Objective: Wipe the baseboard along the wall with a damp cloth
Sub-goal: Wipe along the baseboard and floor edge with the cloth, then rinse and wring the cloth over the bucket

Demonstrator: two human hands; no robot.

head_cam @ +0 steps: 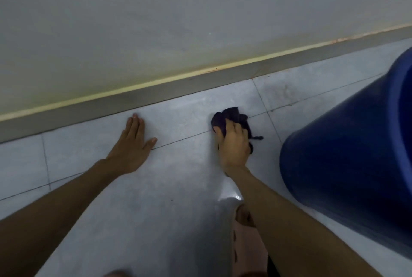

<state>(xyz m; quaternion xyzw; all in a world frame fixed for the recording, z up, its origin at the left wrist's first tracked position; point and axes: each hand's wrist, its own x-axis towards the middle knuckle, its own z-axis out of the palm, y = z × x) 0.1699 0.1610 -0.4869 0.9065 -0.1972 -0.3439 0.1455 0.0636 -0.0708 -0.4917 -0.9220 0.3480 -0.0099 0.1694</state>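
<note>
- Running slantwise across the view, the grey baseboard [156, 96] lines the wall [178, 20] above the tiled floor [178, 187].
- Blue bucket [356, 154] stands at right.
- Left hand [131, 145] lies flat, fingers spread, on the floor near the baseboard.
- Right hand [234, 143] clutches the dark cloth [229, 118] on the floor, short of the baseboard.

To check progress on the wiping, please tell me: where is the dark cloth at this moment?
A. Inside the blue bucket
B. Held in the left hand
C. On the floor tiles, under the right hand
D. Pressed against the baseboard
C: the right hand grips the dark cloth on the floor tiles, short of the baseboard.
</note>
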